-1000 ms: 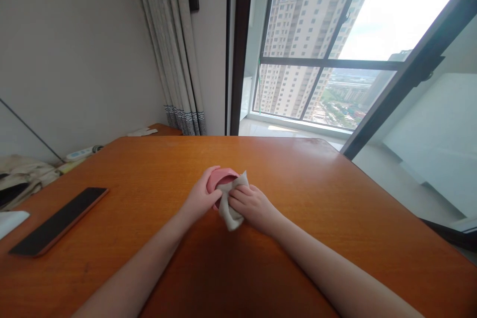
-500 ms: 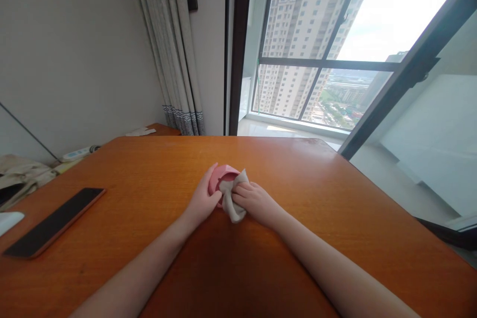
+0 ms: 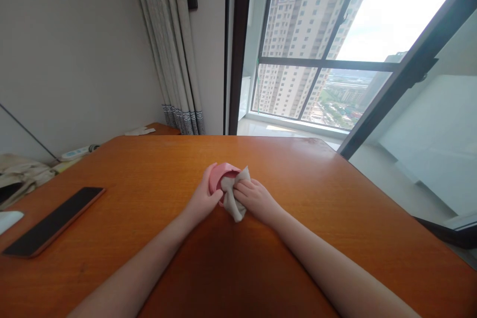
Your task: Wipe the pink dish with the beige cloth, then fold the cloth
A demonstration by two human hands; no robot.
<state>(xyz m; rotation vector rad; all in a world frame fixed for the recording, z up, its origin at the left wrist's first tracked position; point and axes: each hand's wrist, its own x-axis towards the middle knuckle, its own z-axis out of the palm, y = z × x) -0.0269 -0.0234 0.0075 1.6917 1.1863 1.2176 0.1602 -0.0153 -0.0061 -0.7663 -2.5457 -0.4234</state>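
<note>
A pink bowl-like piece (image 3: 219, 174) is tipped on its side over the wooden table (image 3: 156, 169), its hollow turned toward me and to the right. My left hand (image 3: 203, 198) grips its left edge, thumb in front and fingers behind. Bunched in my right hand (image 3: 257, 199) is a pale grey cloth (image 3: 234, 203), pressed against the inside of the pink piece. One corner of the cloth sticks up and a fold hangs down in front. The cloth covers much of the hollow, and my right fingertips are partly hidden in it.
At the left lies a flat black slab with an orange-brown edge (image 3: 55, 221). Beside it a white object (image 3: 10, 221) is cut off by the frame. Farther left are crumpled fabric (image 3: 26, 179) and a white power strip (image 3: 76, 153). A curtain (image 3: 167, 49) and windows stand beyond the table.
My right hand and the cloth have shifted very slightly to the right and up at the pink piece. My left hand keeps its hold, almost unmoved.
</note>
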